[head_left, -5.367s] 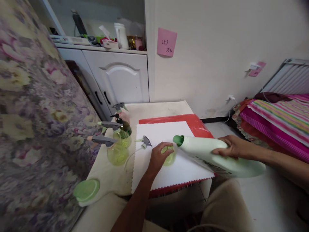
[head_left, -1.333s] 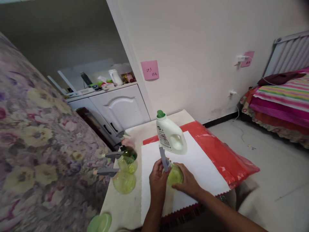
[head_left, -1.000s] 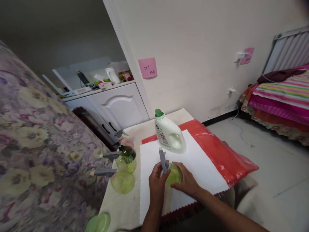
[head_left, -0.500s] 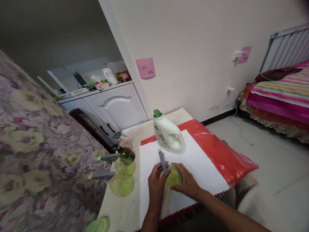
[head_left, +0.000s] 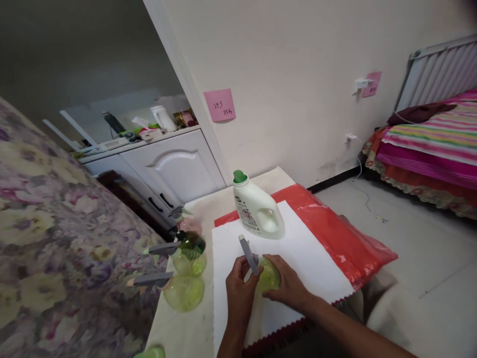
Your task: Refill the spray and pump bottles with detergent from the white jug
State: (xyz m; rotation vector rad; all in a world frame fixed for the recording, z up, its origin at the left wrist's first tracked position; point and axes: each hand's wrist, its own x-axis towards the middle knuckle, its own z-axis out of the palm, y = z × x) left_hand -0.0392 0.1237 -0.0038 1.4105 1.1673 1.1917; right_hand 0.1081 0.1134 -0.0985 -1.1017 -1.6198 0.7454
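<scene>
A small spray bottle with a translucent yellow-green body (head_left: 270, 276) is between my two hands, over the white sheet (head_left: 309, 253). My left hand (head_left: 240, 278) has its fingers closed on the grey trigger head (head_left: 248, 254) at the bottle's neck. Wrapped around the body from the right is my right hand (head_left: 288, 283). The trigger head tilts up and to the left. Just beyond my hands stands a pale green detergent jug (head_left: 257, 209) with a green spout in its open mouth.
Several spray bottles, including a round yellow-green one (head_left: 184, 292) and a pink one (head_left: 189, 224), stand along the table's left edge. A red plastic package (head_left: 328, 233) lies under the sheet's right side. A floral curtain (head_left: 67, 238) hangs at the left, near a white cabinet (head_left: 179, 166).
The grey trigger head has turned a little further left in my left hand. My right hand keeps its hold on the bottle. The whole view has shifted slightly.
</scene>
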